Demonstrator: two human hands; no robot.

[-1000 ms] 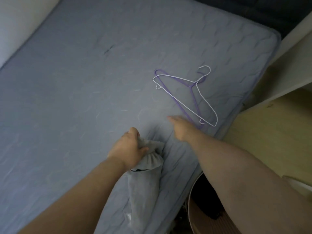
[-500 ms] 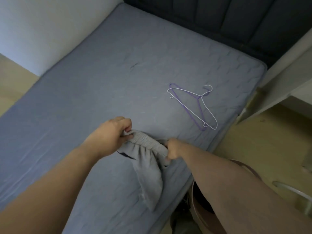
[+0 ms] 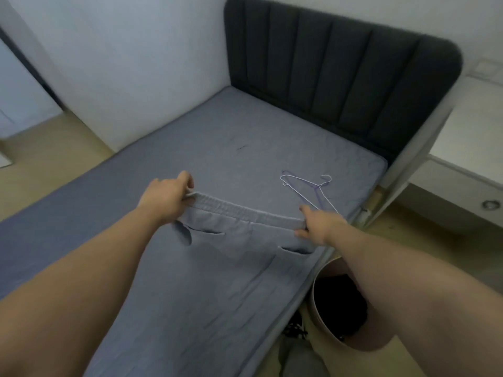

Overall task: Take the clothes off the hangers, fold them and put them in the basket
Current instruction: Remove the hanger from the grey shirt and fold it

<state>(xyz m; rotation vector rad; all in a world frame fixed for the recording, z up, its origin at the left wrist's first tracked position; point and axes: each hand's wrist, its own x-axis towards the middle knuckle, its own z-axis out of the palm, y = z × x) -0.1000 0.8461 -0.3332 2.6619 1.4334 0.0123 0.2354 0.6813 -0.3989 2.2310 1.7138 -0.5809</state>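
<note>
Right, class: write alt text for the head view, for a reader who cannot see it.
The left hand and right hand hold grey trousers by the waistband, spread over a bed. Two hangers lie beyond; a basket stands beside the bed.

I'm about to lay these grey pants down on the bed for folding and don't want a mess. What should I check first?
1. Left hand grips one end of the waistband: ok.
2. Right hand grips the other end: ok.
3. Waistband stretched straight between them: ok.
4. Hangers lie clear of the pants, on the bed: ok.
5. Legs untwisted: cannot tell, they blend into the bed.
6. Basket has room: cannot tell, dark clothes inside.
</note>
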